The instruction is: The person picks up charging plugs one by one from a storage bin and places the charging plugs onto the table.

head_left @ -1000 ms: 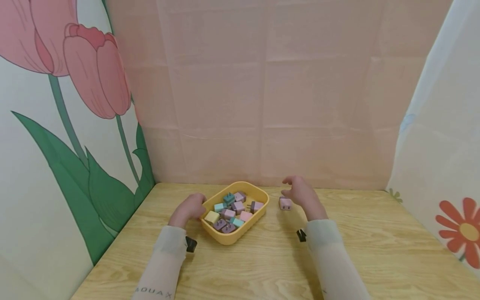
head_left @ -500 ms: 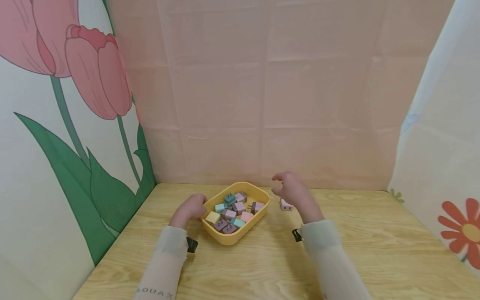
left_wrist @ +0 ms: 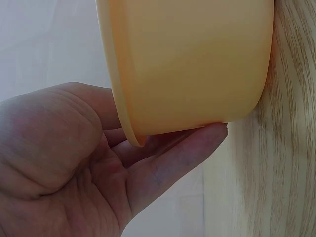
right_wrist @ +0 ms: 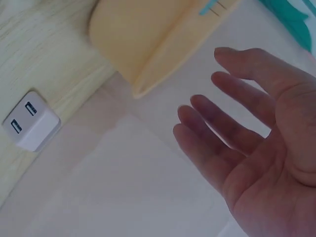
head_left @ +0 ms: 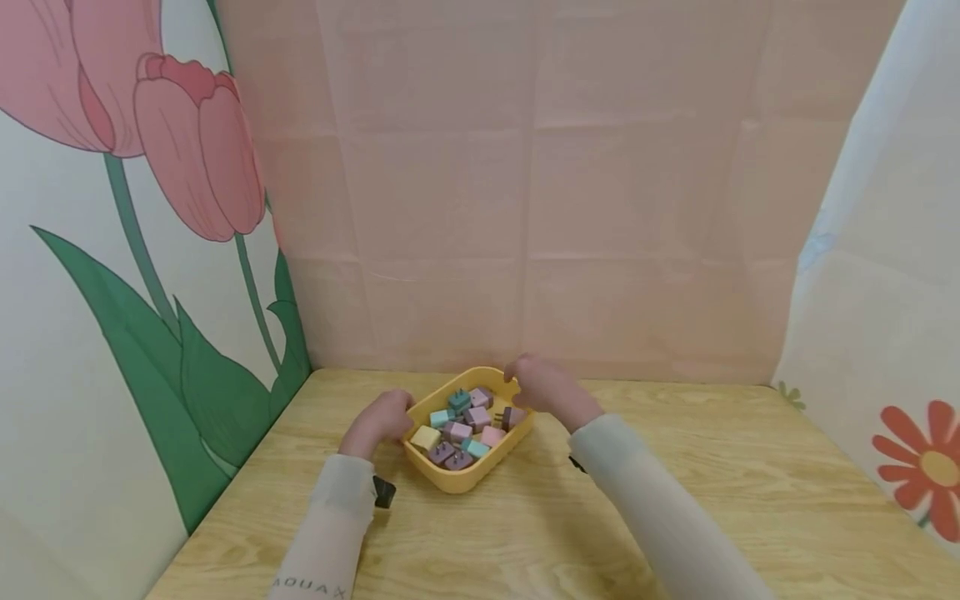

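A yellow plastic basket (head_left: 459, 482) holds several USB charger plugs (head_left: 457, 432) in purple, teal, pink and pale yellow. My left hand (head_left: 378, 419) grips its left end. In the left wrist view the thumb of that hand (left_wrist: 59, 143) goes over the rim while the fingers lie along the outer wall. My right hand (head_left: 551, 387) is at the right end of the basket, fingers pointing towards it. In the right wrist view this hand (right_wrist: 256, 133) has spread, bent fingers with nothing between them, beside the rim. A lone pale purple charger plug (right_wrist: 32, 121) lies on the table, hidden in the head view.
The wood-grain table (head_left: 525, 533) runs up to a pink cloth backdrop (head_left: 562, 208). A tulip-printed cloth (head_left: 210, 150) hangs along the left side, and a flower-printed one (head_left: 862, 333) along the right.
My right hand has moved left, from beside the lone charger plug to the right end of the basket. The left hand keeps its grip, and the basket has stayed in place.
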`<state>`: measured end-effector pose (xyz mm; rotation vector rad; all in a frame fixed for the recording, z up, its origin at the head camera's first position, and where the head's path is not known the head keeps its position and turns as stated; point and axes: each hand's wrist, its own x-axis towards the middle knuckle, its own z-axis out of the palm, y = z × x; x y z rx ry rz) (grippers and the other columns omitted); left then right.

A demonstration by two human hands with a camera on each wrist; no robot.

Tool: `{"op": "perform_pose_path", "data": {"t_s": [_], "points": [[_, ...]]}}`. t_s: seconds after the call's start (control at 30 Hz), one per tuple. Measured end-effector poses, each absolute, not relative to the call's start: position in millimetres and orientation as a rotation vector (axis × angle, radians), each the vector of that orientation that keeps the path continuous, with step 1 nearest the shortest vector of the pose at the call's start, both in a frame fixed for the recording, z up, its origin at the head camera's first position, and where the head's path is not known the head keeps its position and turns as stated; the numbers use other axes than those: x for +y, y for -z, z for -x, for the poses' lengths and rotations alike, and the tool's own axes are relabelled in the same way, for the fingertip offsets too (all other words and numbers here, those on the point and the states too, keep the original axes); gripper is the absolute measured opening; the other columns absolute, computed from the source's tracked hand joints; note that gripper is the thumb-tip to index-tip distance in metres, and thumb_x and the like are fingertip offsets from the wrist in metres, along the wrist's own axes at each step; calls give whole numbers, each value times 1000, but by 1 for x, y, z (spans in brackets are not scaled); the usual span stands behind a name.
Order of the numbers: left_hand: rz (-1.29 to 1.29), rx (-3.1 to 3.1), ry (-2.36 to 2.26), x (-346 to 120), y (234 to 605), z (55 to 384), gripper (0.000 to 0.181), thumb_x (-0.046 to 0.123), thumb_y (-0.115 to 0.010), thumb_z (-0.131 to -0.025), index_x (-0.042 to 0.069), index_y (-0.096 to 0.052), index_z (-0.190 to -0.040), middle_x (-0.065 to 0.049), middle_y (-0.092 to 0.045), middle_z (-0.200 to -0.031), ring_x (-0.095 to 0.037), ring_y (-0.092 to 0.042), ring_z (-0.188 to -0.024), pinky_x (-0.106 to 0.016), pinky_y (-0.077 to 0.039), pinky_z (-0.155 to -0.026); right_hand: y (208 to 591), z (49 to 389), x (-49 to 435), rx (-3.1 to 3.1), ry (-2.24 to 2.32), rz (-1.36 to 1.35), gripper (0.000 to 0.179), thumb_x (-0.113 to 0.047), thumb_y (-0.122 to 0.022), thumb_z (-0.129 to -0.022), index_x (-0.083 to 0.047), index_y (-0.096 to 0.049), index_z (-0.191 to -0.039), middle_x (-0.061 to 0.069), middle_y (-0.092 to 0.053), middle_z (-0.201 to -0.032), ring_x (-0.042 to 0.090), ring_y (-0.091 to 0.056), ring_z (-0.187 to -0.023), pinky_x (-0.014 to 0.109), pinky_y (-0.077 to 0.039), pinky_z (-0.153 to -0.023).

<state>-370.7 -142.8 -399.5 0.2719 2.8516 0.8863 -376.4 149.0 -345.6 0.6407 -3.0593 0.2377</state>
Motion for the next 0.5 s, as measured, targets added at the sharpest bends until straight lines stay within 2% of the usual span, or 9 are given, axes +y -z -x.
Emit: {"op": "perform_pose_path", "data": {"t_s": [0.3, 0.5], "points": [[-281, 2852, -889, -141, 400, 370, 28, -4, -60, -94, -5, -72, -119, -15, -75, -108, -22, -69, -87, -33, -62, -71, 364, 388, 132, -3124, -82, -698, 32, -8, -82, -93, -8, -79, -124, 12, -77, -128, 29, -72, -112, 48, -61, -104], [-282, 2843, -898, -139, 398, 370, 28, -3, -59, -95, -5, -72, -120, -15, -75, -108, -22, -70, -87, -33, -63, -71, 377, 394, 124, -3156, 23, -629, 32, -16, -83, -94, -12, -79, -126, 8, -78, -126, 25, -70, -109, 46, -62, -102]]}}
